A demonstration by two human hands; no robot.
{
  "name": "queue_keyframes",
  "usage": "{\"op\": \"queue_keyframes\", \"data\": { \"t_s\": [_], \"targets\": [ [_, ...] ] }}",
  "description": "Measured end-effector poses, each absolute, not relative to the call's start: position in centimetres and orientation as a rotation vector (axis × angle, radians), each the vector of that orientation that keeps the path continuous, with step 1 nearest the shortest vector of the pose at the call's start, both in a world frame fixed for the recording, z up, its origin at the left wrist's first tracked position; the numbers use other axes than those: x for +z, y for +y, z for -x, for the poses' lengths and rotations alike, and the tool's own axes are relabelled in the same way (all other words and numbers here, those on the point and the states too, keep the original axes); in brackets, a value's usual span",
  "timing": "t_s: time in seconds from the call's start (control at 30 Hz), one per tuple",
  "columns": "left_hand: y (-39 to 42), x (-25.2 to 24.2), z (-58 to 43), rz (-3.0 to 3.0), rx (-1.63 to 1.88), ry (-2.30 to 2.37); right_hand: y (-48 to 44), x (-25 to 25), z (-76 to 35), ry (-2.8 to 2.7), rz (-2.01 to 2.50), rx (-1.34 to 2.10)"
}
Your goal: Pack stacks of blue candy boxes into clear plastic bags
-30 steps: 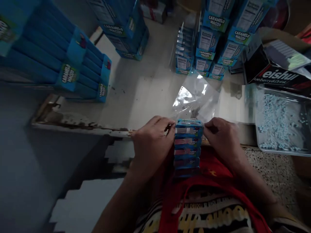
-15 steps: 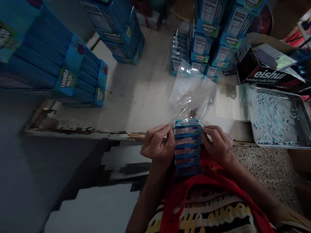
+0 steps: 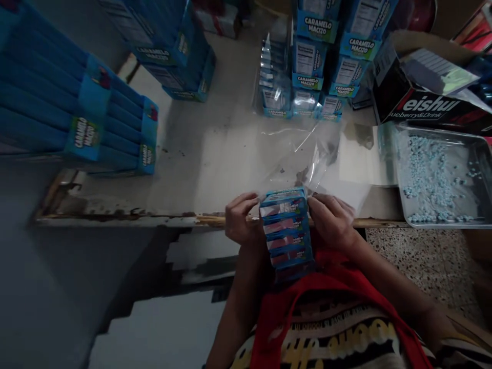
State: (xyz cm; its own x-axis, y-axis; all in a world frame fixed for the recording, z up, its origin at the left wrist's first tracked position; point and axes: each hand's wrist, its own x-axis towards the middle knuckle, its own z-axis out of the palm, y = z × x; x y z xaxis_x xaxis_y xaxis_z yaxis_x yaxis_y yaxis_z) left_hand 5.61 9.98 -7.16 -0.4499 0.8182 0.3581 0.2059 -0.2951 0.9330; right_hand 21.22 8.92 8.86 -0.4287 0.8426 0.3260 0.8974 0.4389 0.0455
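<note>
Clear plastic film is pinched at one corner by the left hand's closed grip, at the other by the right hand's, also closed. Both forearms are extended forward, hands angled inward. Blue box stack is positioned between grips, slightly tilted, at the front edge of the table.

left hand curled, right hand pinching
</note>
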Motion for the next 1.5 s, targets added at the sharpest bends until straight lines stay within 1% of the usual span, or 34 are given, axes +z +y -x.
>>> {"op": "queue_keyframes", "data": {
  "t_s": [0.07,0.17,0.3,0.47,0.57,0.63,0.73,0.87,0.97,1.1,1.23,1.3,1.4,1.5],
  "targets": [
    [10.3,-7.3,-6.0,-1.219,1.816,1.416,8.9,8.8,-21.5,-2.467,1.482,-0.306],
    [10.2,-7.0,-5.6,-1.137,1.809,1.451,8.8,8.8,-21.8,-2.499,1.502,-0.301],
    [10.2,-6.4,-4.6,-1.411,1.800,1.442,8.7,8.8,-21.9,-2.524,1.527,-0.252],
    [10.6,-6.4,-3.9,-1.468,1.897,1.564,9.1,9.0,-21.9,-2.469,1.506,-0.226],
    [11.1,-6.5,-3.8,-1.612,1.869,1.376,9.4,9.3,-22.2,-2.484,1.489,-0.217],
    [11.5,-6.4,-3.9,-1.572,1.858,1.250,9.6,9.4,-22.5,-2.501,1.469,-0.201],
    [11.9,-6.2,-4.2,-1.427,1.875,1.215,9.8,9.5,-22.9,-2.513,1.425,-0.188],
    [12.4,-6.1,-4.4,-1.418,1.874,1.163,10.1,9.4,-22.9,-2.504,1.386,-0.204],
    [11.9,-6.0,-4.5,-1.363,1.863,1.216,10.2,9.3,-22.5,-2.484,1.410,-0.243],
    [9.0,-5.9,-4.5,-1.216,1.786,1.413,9.5,9.7,-22.0,-2.442,1.377,-0.320],
    [6.1,-6.4,-4.4,-1.180,1.739,1.518,8.4,9.2,-22.0,-2.526,1.298,-0.218],
    [6.0,-6.6,-4.5,-1.149,1.758,1.537,8.3,8.2,-22.0,-2.448,1.342,-0.181],
    [7.1,-6.3,-4.9,-1.152,1.777,1.477,8.8,6.5,-22.0,-2.228,1.537,-0.121],
    [8.2,-5.6,-5.7,-0.953,1.776,1.372,9.5,5.2,-21.9,-2.075,1.731,-0.006]
  ]
}}
